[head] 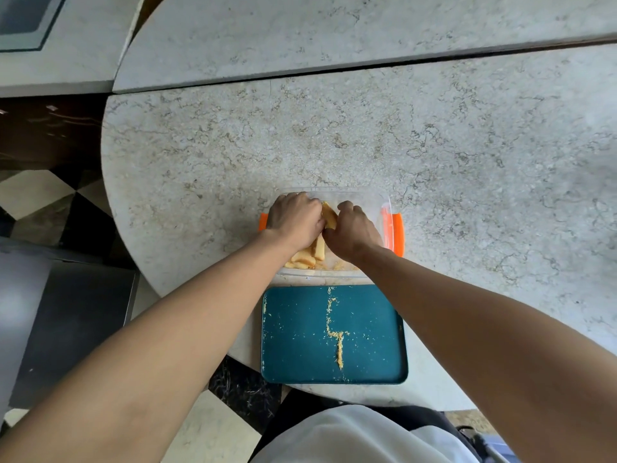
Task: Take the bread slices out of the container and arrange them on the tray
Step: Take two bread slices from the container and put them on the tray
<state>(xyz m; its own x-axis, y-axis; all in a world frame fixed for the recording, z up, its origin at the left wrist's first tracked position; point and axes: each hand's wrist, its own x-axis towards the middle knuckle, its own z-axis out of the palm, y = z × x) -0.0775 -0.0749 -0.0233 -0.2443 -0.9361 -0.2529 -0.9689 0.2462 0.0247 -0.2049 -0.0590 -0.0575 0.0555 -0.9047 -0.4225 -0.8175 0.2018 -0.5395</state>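
Observation:
A clear plastic container (374, 198) with orange side clips stands on the stone table, just beyond a teal tray (300, 345). Both my hands are inside the container. My left hand (293, 217) and my right hand (352, 233) close together around a yellowish bread slice (329, 215) held upright between them. More bread slices (310, 257) lie at the container's near side, partly hidden by my wrists. The tray holds only crumbs, in a line down its middle and scattered about.
The round marble table (467, 155) spreads far and right of the container. Its curved edge falls off to the left over a checkered floor (36, 195). A grey cabinet top (66, 312) sits lower left. A raised counter ledge (334, 38) runs behind.

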